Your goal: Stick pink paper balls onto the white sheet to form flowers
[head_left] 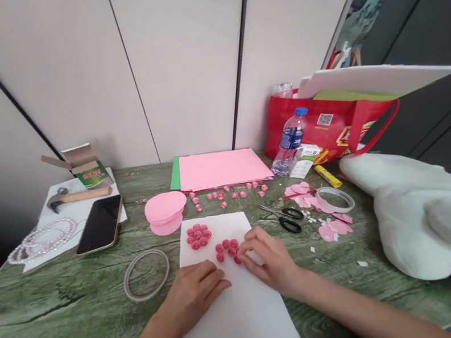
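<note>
A long sheet of white paper [250,317] lies in front of me. On its far left part sits a ring of small rolled pink paper roses [198,236]. Right of that is a second cluster of paper roses [226,245], set in an arc. My left hand [200,288] rests palm down on the paper below the clusters, fingers stretched out and holding nothing. The thumb and fingers of my right hand [266,254] are pinched on a paper rose at the right side of the second cluster. My fingertips partly cover it.
Loose paper roses [223,205] lie beyond the sheet, before stacked pink paper [221,168]. Scissors [286,219], a tape roll [335,199], pink scraps [334,228] and a water bottle [291,140] are to the right. Leftward lie pink circles [165,206], another tape ring [127,283], a phone [100,223] and a hammer [83,195].
</note>
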Demonstrator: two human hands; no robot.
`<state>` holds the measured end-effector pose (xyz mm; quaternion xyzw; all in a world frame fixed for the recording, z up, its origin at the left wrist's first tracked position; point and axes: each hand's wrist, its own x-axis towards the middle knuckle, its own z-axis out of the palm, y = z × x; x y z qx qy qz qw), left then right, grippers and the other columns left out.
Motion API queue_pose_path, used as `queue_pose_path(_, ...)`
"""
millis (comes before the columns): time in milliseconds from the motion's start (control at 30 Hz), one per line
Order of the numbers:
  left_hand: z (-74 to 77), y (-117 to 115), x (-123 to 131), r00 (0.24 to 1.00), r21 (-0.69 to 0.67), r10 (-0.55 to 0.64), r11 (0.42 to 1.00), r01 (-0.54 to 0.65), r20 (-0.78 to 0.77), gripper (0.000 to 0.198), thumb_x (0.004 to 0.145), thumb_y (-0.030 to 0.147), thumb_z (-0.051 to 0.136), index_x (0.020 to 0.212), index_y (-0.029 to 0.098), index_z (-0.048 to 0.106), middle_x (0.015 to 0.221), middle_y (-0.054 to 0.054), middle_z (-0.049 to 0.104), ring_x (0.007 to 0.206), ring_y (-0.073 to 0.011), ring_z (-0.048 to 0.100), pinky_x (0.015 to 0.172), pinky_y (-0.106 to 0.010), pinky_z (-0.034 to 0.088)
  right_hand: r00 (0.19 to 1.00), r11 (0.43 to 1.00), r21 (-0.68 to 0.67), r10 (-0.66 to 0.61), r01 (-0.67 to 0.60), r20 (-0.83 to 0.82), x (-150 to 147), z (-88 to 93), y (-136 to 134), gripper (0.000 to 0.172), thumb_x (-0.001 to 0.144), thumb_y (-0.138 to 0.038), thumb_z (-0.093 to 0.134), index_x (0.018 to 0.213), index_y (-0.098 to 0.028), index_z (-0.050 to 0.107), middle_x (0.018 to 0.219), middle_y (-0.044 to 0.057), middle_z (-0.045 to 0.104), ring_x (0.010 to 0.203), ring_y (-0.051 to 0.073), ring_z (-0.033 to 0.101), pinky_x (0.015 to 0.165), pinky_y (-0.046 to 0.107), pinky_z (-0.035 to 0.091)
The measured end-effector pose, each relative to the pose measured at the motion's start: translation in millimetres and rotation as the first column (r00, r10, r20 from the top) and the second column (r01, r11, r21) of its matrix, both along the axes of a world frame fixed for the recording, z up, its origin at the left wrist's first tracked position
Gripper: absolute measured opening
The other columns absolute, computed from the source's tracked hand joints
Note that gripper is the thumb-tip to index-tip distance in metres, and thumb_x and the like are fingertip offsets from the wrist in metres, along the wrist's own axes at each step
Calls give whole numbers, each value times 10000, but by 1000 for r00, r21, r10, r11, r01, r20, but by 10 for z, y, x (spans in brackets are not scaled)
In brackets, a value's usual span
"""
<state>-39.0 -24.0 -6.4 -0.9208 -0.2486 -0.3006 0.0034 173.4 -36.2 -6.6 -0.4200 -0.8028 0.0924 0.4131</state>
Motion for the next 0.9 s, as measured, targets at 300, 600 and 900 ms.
queue_pose_path(300,39,-62,90,956,23,43,999,-38,-291,225,941,244,385,1033,174,579,744,-21,589,645,-157,554,579,-274,435,883,800,-597,-237,-59,-405,90,-217,-126,354,875,-515,431,737,-194,492,491,-61,408,420,86,386,436,218,293)
queue_pose_path(600,-26,-168,206,938,-24,224,971,-238,-263,252,928,198,385,994,173,627,731,-29,592,647,-157,545,603,-283,441,863,779,-607,-191,-157,-468,141,-229,-69,419,829,-591,448,704,-191,468,489,-66,413,418,84,411,443,213,311)
queue_pose_path(900,42,-144,393,899,-292,339,862,-415,-276,279,895,186,422,782,197,676,766,-1,623,657,-118,579,578,-216,384,843,784,-588,-169,-199,-511,154,-238,-68,442,806,-623,453,691,-196,459,487,-58,438,429,95,437,447,216,334)
